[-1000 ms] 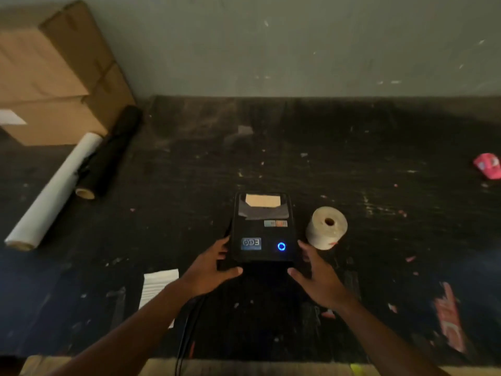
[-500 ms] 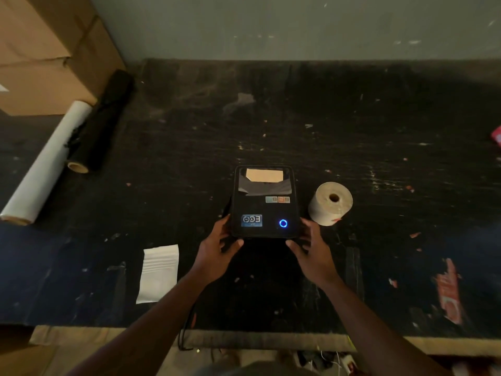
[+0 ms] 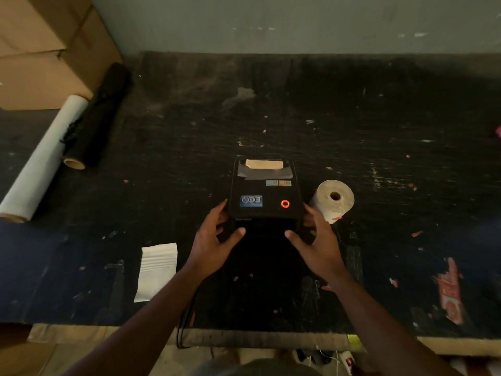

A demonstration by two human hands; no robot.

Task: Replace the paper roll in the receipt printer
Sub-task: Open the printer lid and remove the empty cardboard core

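Note:
A black receipt printer (image 3: 264, 189) stands in the middle of the dark table, a strip of paper showing at its far slot. Its ring light (image 3: 284, 204) glows red, and its lid looks slightly raised at the near edge. My left hand (image 3: 214, 241) grips the printer's near left corner, thumb under the front edge. My right hand (image 3: 318, 244) grips the near right corner the same way. A paper roll (image 3: 333, 200) lies on its side just right of the printer, touching nothing held.
A white roll (image 3: 43, 161) and a black roll (image 3: 97, 118) lie at the left beside cardboard boxes (image 3: 43, 50). A white paper slip (image 3: 157, 270) lies near my left forearm. A cable (image 3: 184, 321) hangs over the table's front edge (image 3: 271, 337). A wall closes the back.
The printer's ring light has turned from blue to red. Both hands have closed onto the printer's near corners, and its front edge looks lifted.

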